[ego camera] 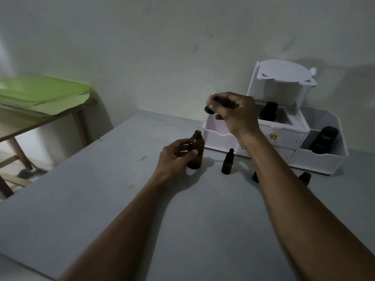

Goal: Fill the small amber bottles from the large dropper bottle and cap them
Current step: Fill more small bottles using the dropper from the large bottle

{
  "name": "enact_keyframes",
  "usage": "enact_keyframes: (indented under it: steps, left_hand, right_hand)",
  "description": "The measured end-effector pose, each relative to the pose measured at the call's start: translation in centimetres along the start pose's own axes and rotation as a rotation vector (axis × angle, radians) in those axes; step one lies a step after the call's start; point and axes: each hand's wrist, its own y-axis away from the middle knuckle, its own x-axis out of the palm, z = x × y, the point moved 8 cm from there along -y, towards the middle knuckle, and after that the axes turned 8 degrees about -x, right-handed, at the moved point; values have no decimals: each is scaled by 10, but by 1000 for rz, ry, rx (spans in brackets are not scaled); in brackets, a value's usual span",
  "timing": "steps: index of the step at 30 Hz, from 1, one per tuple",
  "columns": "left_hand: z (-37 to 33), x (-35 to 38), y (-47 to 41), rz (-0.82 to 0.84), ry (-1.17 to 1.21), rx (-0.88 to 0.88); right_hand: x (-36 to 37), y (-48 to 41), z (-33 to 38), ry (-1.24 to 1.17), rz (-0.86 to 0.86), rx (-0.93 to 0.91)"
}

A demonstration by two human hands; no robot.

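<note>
At twelve o'clock my left hand (174, 157) grips the large amber glass bottle (196, 148); my right hand (237, 112) pinches its black dropper cap (209, 110). I should hold both upright.

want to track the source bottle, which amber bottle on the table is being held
The large amber bottle, gripped by the left hand; it is the biggest, and the small bottle beside it stands untouched.

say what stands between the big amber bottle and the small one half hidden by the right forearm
One small capped amber bottle, upright on the grey table; the head view shows it.
</note>
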Motion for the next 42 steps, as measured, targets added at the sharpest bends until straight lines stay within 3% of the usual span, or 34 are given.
enact_keyframes:
  steps: [4, 9, 30, 36, 39, 42]
  left_hand:
    - [-3, 1, 1, 11, -54, 21]
    - [-1, 0, 1, 5, -76, 30]
    - [-7, 0, 5, -5, -164, 44]
    - [-6, 2, 11, -11, -76, 35]
    - [-13, -2, 19, -93, -88, 95]
    - [-37, -8, 33, -304, -227, 310]
  right_hand:
    - [23, 8, -16, 103, 127, -11]
    - [35, 24, -42, 194, 167, 2]
    - [38, 21, -36, 256, 115, -22]
    - [19, 4, 7, 207, 22, -139]
    - [-2, -8, 35, 128, -54, -154]
    - [-38, -9, 60, 0, -127, -152]
